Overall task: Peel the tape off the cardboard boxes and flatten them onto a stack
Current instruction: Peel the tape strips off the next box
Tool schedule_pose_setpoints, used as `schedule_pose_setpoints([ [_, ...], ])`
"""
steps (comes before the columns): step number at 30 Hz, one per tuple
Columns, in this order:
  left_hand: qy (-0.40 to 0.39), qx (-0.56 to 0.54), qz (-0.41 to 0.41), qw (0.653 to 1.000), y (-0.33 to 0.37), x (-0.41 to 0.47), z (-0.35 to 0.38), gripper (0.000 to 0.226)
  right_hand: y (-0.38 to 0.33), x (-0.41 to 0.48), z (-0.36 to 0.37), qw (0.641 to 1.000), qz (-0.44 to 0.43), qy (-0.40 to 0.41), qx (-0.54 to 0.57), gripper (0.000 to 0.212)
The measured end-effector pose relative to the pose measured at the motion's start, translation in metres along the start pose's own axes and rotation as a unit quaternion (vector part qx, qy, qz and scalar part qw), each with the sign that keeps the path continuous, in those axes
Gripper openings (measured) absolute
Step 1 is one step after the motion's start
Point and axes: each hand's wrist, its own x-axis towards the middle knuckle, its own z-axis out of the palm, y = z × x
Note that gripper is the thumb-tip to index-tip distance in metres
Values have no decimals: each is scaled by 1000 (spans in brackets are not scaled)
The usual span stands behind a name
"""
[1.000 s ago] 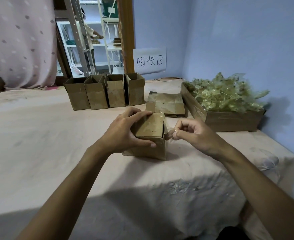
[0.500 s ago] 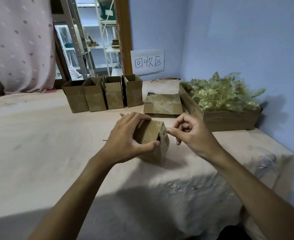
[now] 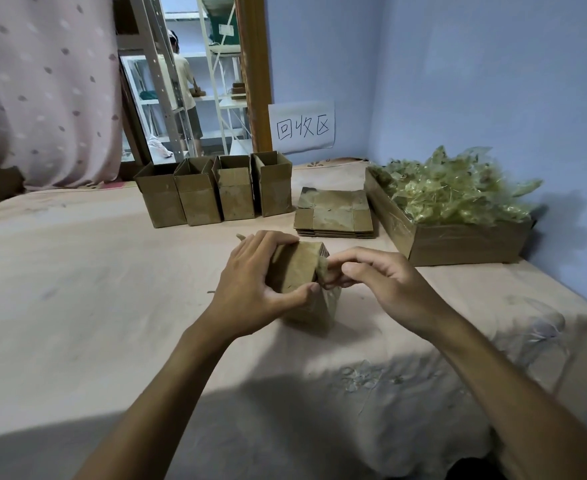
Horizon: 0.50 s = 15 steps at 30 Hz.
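A small brown cardboard box point(image 3: 299, 271) stands tilted on the cloth-covered table point(image 3: 77, 306), in the middle of the head view. My left hand point(image 3: 250, 289) grips it from the left, fingers over the top and thumb on the near face. My right hand point(image 3: 371, 282) pinches a crumpled bit of clear tape point(image 3: 322, 268) at the box's upper right edge. Behind lies a stack of flattened boxes point(image 3: 335, 214). Several open-topped boxes point(image 3: 215, 195) stand in a row at the back.
A large shallow carton point(image 3: 465, 240) heaped with crumpled peeled tape point(image 3: 451, 188) sits at the right by the blue wall. A paper sign point(image 3: 302, 128) hangs on the wall. A person stands by shelves beyond the doorway point(image 3: 184, 98). The table's edge drops off at the right.
The box has been turned and tilted, so its corner faces me. My right hand moved from the box's side up to its top right edge, still pinching tape.
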Motion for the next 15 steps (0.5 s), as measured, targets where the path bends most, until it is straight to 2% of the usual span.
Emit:
schedule_pose_setpoints([
  [4, -13, 14, 11, 1000, 4, 1, 3, 69, -5, -4, -9, 982, -35, 25, -182, 17],
  [7, -10, 21, 8, 1000, 6, 1, 5, 70, -9, -1, -14, 968, -71, 92, -224, 15],
  [10, -9, 20, 8, 1000, 6, 0, 5, 70, -18, 5, -16, 955, -98, 163, -230, 26],
  [13, -7, 20, 11, 1000, 5, 0, 5, 70, -35, 11, -6, 945, -115, 94, -292, 39],
  [15, -4, 17, 12, 1000, 5, 0, 6, 70, -44, 17, 2, 915, -108, 46, -387, 46],
])
